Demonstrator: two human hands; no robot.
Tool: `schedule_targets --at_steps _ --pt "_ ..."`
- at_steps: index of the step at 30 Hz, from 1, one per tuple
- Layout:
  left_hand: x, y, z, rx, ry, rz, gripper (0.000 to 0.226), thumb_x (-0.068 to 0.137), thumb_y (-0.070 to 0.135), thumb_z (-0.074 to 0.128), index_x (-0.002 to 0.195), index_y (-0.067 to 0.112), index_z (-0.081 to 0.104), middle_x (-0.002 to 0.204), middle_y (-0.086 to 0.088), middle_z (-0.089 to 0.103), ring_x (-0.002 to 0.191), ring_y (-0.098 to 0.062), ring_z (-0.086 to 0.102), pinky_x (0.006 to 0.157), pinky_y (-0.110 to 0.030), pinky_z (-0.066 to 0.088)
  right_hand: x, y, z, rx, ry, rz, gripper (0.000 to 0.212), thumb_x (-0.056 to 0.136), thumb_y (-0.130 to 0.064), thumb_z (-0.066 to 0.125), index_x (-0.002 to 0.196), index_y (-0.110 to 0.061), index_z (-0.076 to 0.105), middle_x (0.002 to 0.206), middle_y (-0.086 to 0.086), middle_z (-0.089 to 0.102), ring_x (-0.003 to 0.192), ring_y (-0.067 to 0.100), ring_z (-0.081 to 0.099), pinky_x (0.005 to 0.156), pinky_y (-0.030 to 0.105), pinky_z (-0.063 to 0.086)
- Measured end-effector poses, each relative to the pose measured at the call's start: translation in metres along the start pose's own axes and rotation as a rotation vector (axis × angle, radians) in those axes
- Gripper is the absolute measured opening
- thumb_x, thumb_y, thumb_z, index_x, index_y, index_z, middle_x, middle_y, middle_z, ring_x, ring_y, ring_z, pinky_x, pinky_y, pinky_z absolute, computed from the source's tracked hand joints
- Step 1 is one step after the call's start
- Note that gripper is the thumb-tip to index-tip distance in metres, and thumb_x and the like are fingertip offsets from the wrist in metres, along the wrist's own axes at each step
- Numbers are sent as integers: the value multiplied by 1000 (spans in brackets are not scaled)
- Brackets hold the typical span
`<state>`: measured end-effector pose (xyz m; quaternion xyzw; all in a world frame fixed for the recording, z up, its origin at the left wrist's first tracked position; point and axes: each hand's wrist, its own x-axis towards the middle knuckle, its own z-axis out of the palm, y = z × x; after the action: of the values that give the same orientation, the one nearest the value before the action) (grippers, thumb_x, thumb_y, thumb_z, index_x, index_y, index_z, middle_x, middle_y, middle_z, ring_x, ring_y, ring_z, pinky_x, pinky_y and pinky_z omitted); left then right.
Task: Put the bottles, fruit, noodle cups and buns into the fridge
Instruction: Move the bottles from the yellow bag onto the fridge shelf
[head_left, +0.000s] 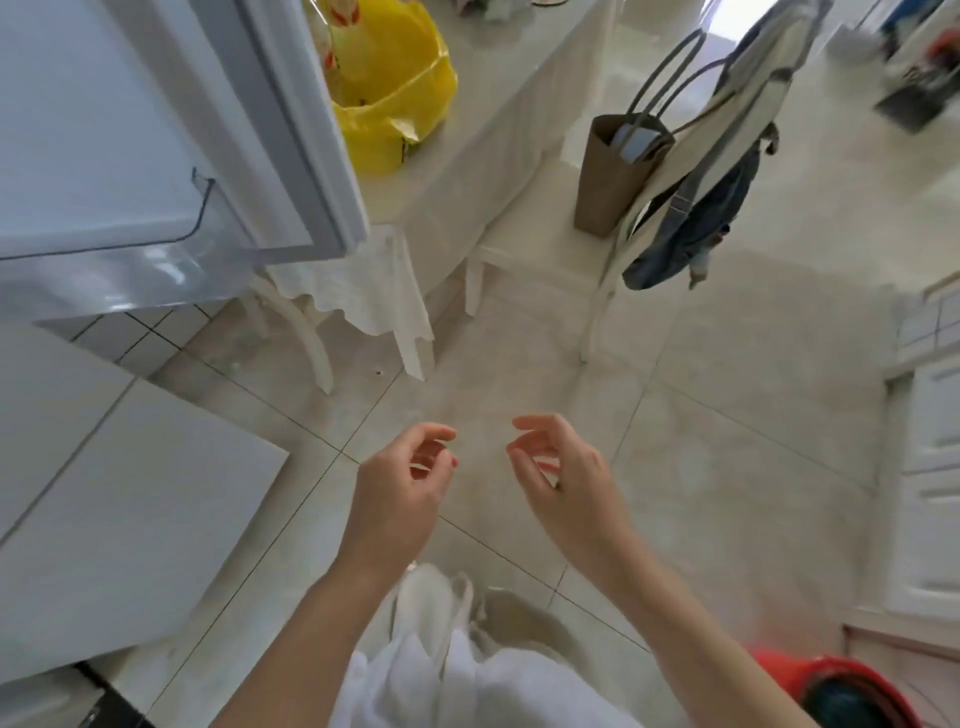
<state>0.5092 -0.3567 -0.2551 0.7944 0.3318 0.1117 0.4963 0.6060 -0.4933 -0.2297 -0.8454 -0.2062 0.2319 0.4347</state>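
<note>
My fingers (431, 441) on the left hand (402, 488) hang loosely curled and hold nothing; the fingers on my right hand (563, 480) are curled the same loose way, thumb and forefinger apart, also holding nothing. Both hands hover over the tiled floor (727, 415), near each other but not touching, well below the fridge door (156, 130). That door stands open at the upper left, its clear door shelf (130, 270) showing along the lower edge. Just right of the fridge door sits the counter (498, 130) under a white cloth, and on it, touching the door's edge from my view, a yellow plastic bag (395, 88); I cannot tell what it holds. Further right of the door, a brown paper bag (608, 176) stands on a white chair (519, 254), with a cloth tote (727, 130) hanging beside it. Below the fridge door, a white cabinet front (119, 493) fills the left side.
</note>
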Motion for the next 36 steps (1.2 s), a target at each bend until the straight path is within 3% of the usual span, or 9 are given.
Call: schedule_targets --at_steps 7,13,21,27,31,36 --pt "86 34 35 42 -38 31 26 89 14 63 89 40 62 77 26 68 74 5 64 64 -5 44 83 8 -41 45 57 51 22 93 -13 58 115 -15 60 95 -3 68 95 12 65 89 38 51" --pt "183 64 52 66 -76 65 27 90 15 63 89 42 60 78 17 70 75 5 63 65 -7 46 183 0 -68 22 108 33 21 92 -12 58 112 -14 60 93 -3 68 93 11 65 86 40 53" --pt "303 98 54 51 -51 56 17 91 18 62 101 32 64 83 14 69 76 3 62 62 -7 46 315 -32 -87 -18 78 -27 20 91 -13 59 111 -15 62 92 -2 67 93 11 64 85 41 53" --pt "373 103 55 47 39 -17 20 92 16 62 98 35 62 79 15 69 76 4 62 61 -6 45 410 -53 -93 -61 -22 -99 20 92 -13 59 112 -14 63 92 -3 66 91 9 63 86 33 53" --pt "417 106 62 20 143 -95 20 91 16 63 97 35 62 80 14 69 76 5 61 62 -5 44 472 -62 -101 -52 -129 -119 22 94 -14 57 115 -13 63 97 2 68 96 12 63 89 35 52" --pt "478 121 72 17 310 -182 18 92 15 62 101 30 62 85 19 64 82 11 59 62 -3 44 549 -71 -115 -92 -289 -201 22 94 -14 56 114 -16 61 93 -6 68 97 9 63 90 33 52"
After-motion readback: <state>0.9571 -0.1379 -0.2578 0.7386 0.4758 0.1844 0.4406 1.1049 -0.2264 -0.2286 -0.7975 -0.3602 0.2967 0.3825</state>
